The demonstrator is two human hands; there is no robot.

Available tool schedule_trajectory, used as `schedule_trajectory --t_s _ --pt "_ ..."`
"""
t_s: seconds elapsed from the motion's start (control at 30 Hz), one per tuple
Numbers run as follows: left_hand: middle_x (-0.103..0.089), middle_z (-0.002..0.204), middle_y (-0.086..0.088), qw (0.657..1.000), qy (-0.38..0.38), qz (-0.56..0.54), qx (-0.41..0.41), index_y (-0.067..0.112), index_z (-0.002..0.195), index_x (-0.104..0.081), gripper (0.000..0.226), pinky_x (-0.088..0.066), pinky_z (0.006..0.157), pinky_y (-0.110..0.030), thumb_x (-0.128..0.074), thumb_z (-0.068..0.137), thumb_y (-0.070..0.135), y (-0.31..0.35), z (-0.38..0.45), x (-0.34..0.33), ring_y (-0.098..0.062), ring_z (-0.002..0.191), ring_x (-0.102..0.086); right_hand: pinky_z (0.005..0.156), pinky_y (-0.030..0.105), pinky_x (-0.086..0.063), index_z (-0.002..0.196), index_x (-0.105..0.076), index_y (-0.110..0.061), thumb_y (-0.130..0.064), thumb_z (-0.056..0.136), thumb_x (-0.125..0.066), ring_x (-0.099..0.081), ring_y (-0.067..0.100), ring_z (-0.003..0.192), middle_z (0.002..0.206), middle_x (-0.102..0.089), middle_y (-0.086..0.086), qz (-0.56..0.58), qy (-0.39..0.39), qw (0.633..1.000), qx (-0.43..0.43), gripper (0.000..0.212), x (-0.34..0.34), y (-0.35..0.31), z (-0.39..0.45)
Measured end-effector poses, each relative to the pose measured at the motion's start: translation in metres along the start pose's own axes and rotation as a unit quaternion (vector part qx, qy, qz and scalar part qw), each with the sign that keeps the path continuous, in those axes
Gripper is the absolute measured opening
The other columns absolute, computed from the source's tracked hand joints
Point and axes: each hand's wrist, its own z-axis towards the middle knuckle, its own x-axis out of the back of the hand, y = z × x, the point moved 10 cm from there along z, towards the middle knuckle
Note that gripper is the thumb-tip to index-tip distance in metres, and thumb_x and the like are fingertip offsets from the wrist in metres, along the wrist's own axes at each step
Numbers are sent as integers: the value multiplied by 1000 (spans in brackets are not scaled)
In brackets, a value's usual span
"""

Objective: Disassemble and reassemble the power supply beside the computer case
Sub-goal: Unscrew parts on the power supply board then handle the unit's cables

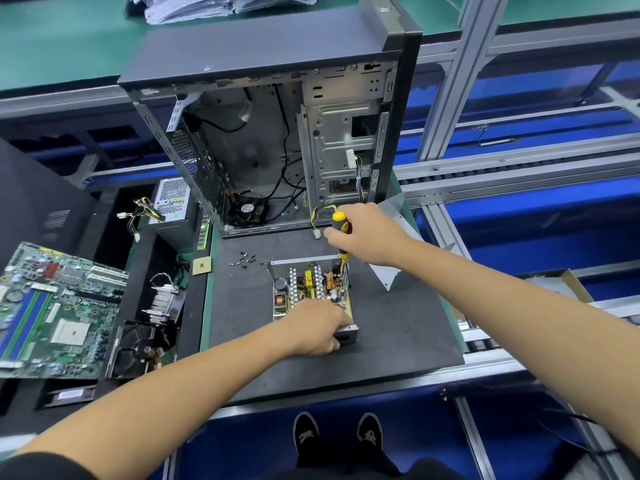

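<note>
Centre of the frame, the power supply (313, 292) sits opened on the dark mat (398, 327) of the worktop, its circuit board with coils and capacitors bare to the camera, just below the upright computer case (277, 140) whose side is off. The left hand (317, 329) comes in from the lower left and grips the near end of the power supply, fingers curled over its metal edge. The right hand (363, 235) reaches in from the right and is wrapped round the yellow-and-black handle of a screwdriver (341, 230), held upright with its shaft pointing down toward the far right corner of the unit; the tip is hidden among the wires. A little cluster of dark screws (246, 260) lies on the mat just left of the unit's far corner. A bent sheet-metal cover (389, 271) rests to the right, under the right forearm. At the left of the frame lie a green motherboard (59, 310), a finned heatsink (164, 301) and a second power supply (171, 202) with trailing cables.
</note>
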Motion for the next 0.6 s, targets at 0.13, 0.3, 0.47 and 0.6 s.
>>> schedule_trajectory --t_s 0.13,0.3,0.47,0.6 --pt "-33 58 9 999 0 -49 20 22 61 -34 38 -27 58 -30 -68 79 27 -6 -1 7 -22 68 -39 44 25 -32 60 -40 -17 -29 89 -56 -37 9 44 53 -49 -4 -12 9 1000 4 35 3 -2 4" --pt "-62 73 -10 985 -45 -166 18 9 74 -59 17 -43 65 -34 -71 77 20 -20 3 39 -26 72 -55 42 23 -38 62 -42 -15 -33 88 -55 -45 10 43 55 -54 -1 -1 52 999 -3 34 27 -9 15" --pt "-56 59 13 944 -103 -313 31 22 69 -61 19 -32 51 -21 -66 84 11 -49 15 65 -6 55 -46 42 24 -43 67 -46 -9 -30 90 -54 -53 8 42 68 -65 15 26 108 994 21 31 67 -29 30" --pt "-69 75 12 915 -142 -377 8 25 84 -66 15 -46 61 -18 -65 88 11 -64 26 82 -6 68 -61 46 22 -41 66 -45 -17 -31 91 -54 -58 14 51 59 -57 3 9 135 990 36 30 90 -41 36"
